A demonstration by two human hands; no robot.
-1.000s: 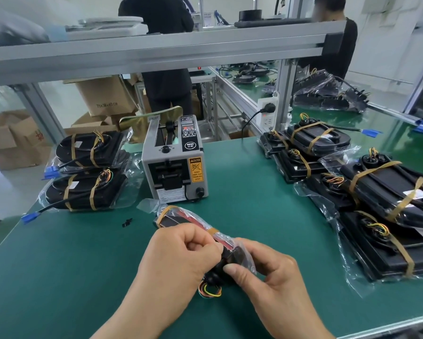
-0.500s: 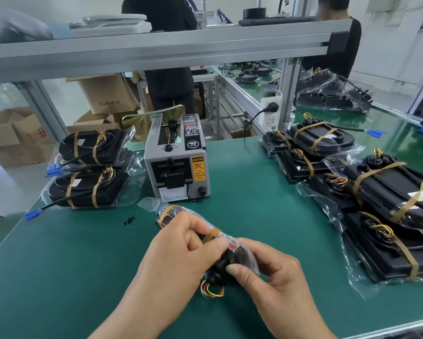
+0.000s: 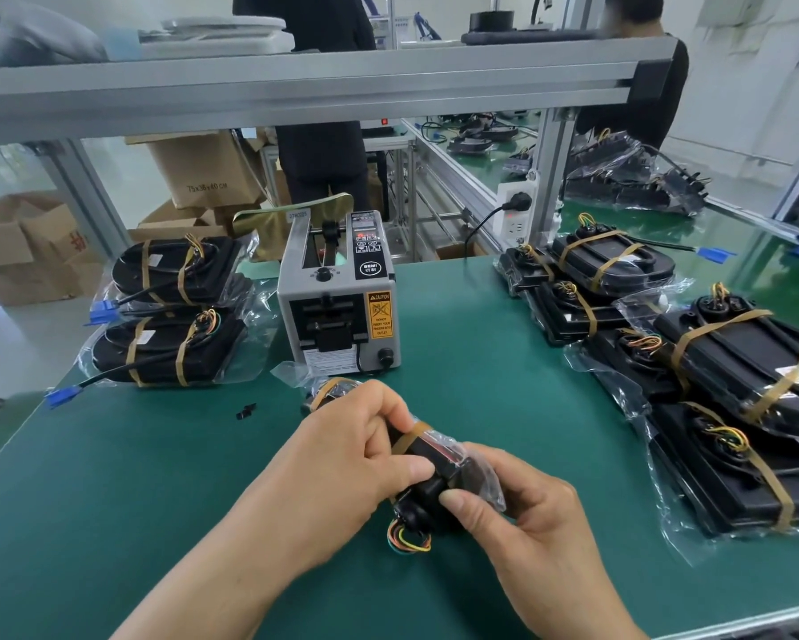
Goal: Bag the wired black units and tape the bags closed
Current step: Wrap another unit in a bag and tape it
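The green worktop fills the near scene. Across its right side lies a spread of bagged black units, each strapped with tan bands, some overlapping. At the far left, two more bagged units are stacked one on the other, and their cables end in blue plugs that stick out toward the left edge. Between the two groups, at the far middle, stands a grey tape dispenser with a yellow caution label on its front. In the near middle both hands meet on a small black unit partly covered by a clear bag. The left hand grasps it from the left, fingers curled over the top beside a tan band. The right hand pinches its right end between thumb and fingers. A loop of coloured wires hangs from the unit's near end. A tiny black part lies on the worktop to the left of the hands.
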